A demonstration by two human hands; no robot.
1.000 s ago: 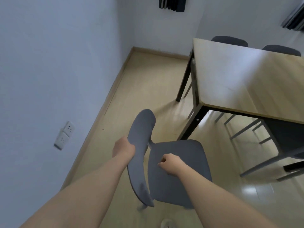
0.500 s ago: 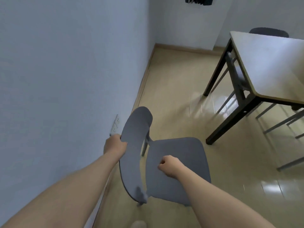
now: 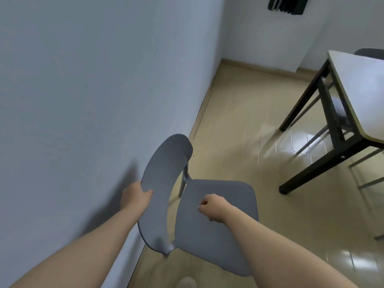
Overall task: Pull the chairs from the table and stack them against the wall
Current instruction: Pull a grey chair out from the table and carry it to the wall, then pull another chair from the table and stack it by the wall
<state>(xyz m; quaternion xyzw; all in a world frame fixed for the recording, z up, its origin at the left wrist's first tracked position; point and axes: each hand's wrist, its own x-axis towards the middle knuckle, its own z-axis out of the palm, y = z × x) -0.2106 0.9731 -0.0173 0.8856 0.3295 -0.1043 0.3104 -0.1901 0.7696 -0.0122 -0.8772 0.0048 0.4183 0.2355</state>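
Gripping the grey chair point(image 3: 214, 223) with both hands: our left hand point(image 3: 136, 196) clamps the backrest edge, our right hand point(image 3: 213, 206) closes in a fist on the seat's rear edge. Plain moulded grey, backrest close beside the wall point(image 3: 83, 100), well apart from the table point(image 3: 361, 96).

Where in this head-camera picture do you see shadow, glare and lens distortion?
Head view: a soft shadow falls on the wall beside the chair; window glare shines off the floor near the table; the wide lens bends the table edges and stretches both forearms; edges look slightly soft.
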